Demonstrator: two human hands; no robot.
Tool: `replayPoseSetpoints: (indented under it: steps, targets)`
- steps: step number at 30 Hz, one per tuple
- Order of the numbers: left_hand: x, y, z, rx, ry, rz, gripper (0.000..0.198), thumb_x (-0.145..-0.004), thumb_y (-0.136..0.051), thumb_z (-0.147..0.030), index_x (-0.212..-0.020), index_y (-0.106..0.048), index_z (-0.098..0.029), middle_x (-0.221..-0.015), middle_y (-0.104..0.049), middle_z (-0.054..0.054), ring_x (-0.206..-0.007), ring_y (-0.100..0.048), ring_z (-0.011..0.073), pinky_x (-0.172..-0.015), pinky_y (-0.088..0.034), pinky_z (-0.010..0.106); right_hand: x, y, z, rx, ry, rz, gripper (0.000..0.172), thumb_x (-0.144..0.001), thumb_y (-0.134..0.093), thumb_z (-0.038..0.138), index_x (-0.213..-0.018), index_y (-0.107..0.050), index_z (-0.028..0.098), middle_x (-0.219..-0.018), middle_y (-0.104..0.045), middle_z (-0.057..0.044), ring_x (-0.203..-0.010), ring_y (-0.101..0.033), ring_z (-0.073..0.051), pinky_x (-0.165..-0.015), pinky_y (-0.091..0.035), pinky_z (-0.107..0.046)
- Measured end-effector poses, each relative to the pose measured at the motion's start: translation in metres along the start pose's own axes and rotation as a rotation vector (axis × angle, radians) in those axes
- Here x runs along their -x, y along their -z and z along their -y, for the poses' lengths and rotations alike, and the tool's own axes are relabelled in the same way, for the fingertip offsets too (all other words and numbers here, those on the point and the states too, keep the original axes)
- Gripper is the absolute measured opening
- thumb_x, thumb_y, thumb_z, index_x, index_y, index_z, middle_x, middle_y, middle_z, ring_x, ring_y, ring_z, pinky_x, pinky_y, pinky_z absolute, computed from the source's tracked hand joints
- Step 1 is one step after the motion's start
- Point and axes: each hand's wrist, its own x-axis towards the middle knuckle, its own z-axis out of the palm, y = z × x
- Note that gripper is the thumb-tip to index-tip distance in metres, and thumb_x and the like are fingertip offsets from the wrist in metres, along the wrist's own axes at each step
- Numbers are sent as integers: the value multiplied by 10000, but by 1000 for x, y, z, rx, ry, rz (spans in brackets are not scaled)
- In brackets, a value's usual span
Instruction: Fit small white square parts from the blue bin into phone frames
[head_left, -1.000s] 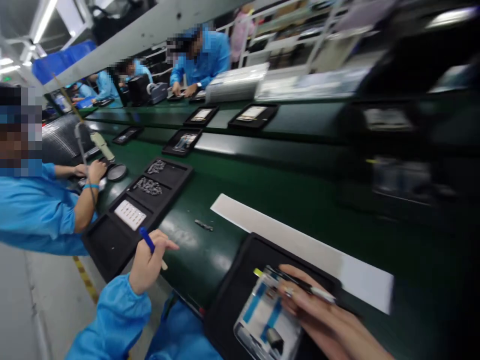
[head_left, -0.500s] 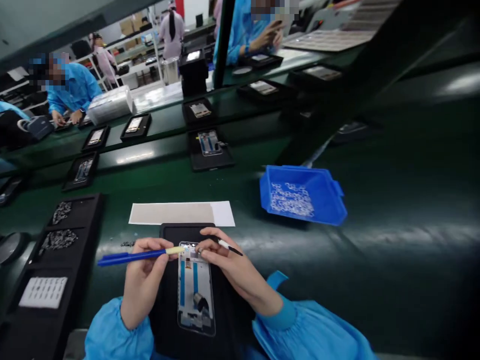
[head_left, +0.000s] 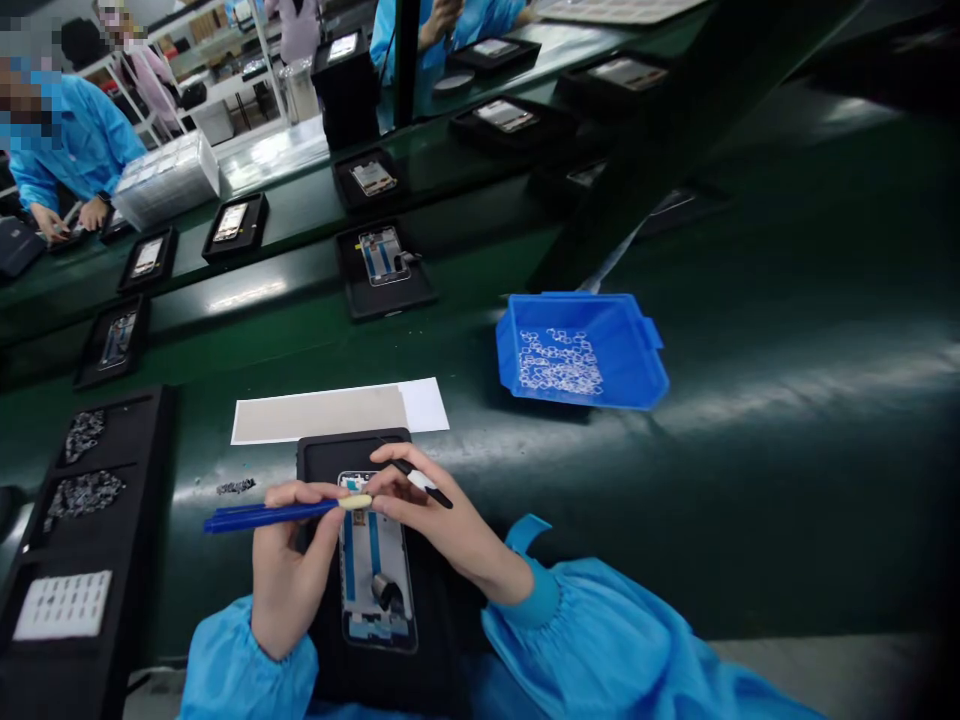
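My left hand point(head_left: 292, 570) is closed around a blue pen-shaped tool point(head_left: 262, 516) with a cream tip, held nearly level. Below that tip lies an open phone frame point(head_left: 375, 575) with blue strips and a dark flex part, on a black tray point(head_left: 319, 456). My right hand point(head_left: 446, 530) is closed, with a slim black-and-white tool point(head_left: 427, 485) lodged between its fingers. Its thumb and forefinger pinch together beside the cream tip, over the phone's upper end. Whatever is between those fingertips is too small to make out.
A blue bin point(head_left: 626, 365) of small clear rings stands to the right. Behind the tray lies a pale strip sheet point(head_left: 322, 412). On the left, a black compartment tray point(head_left: 146, 480) holds small dark parts and a white card. Beyond are phone trays point(head_left: 390, 290) and co-workers.
The camera view has shifted, so the bench appears further left and higher. The cream tip has moved right and down across the phone's upper end, closer to my right fingertips.
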Motion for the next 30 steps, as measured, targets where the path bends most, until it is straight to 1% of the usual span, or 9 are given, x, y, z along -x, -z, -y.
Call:
replayPoseSetpoints:
  steps: [3,6,10,13,16,18,23,27,30]
  targets:
    - [-1,1,0,38,37,-4,238,-803,-753,-279,-897,-542,-224,-868,-733,45,-845,-728,203,-741,-596,292,0,0,1,13,9,26,386,-811,-766,438,-1088,-576,249,-868,-691,4,-826,-636,-196,-797,-471,-330]
    - [0,2,-3,71,64,-17,277,-781,-778,-301,-909,-545,-221,-855,-736,45,-820,-731,198,-724,-600,282,0,-2,1,64,93,18,343,-842,-738,386,-1099,-560,247,-866,-687,-1,-772,-609,-182,-748,-471,-318]
    - [2,1,-3,153,124,-41,310,-762,-798,-325,-881,-532,-220,-879,-730,44,-833,-729,193,-731,-607,279,4,-5,-5,225,301,-95,256,-878,-708,338,-1076,-569,253,-897,-701,-24,-711,-593,-183,-693,-499,-325]
    - [4,1,2,272,212,-31,310,-776,-788,-356,-867,-526,-217,-956,-698,34,-888,-714,184,-795,-603,291,8,-6,-12,405,510,-172,157,-888,-690,262,-1027,-616,271,-936,-727,-37,-764,-659,-212,-721,-528,-363]
    - [6,4,8,366,305,14,321,-794,-770,-398,-912,-531,-218,-919,-687,14,-903,-706,171,-818,-591,279,10,-6,-17,567,699,-124,149,-895,-654,177,-998,-636,284,-949,-750,-46,-845,-712,-250,-760,-552,-415]
    - [7,8,9,383,355,-17,412,-748,-809,-414,-967,-516,-224,-890,-708,10,-864,-715,172,-782,-594,272,11,-6,-17,586,751,-77,198,-897,-636,151,-1041,-621,286,-997,-750,-51,-900,-717,-256,-795,-557,-426]
    - [7,16,8,377,393,-126,637,-633,-887,-423,-1051,-442,-239,-852,-758,14,-759,-732,184,-694,-602,272,10,-7,-12,434,601,-60,255,-902,-622,146,-1123,-580,264,-1054,-718,-59,-948,-688,-223,-813,-540,-365]
    - [9,18,8,374,386,-82,599,-663,-878,-401,-1029,-437,-231,-844,-767,13,-687,-706,130,-656,-588,217,10,-6,-9,319,504,53,256,-919,-651,172,-1138,-549,256,-975,-727,-40,-914,-694,-204,-830,-533,-355]
    - [10,19,10,389,383,-50,581,-676,-874,-393,-1022,-437,-227,-841,-768,6,-679,-695,106,-659,-580,191,9,-6,-8,291,479,84,271,-906,-669,180,-1141,-554,251,-917,-719,-23,-866,-692,-193,-808,-531,-343]
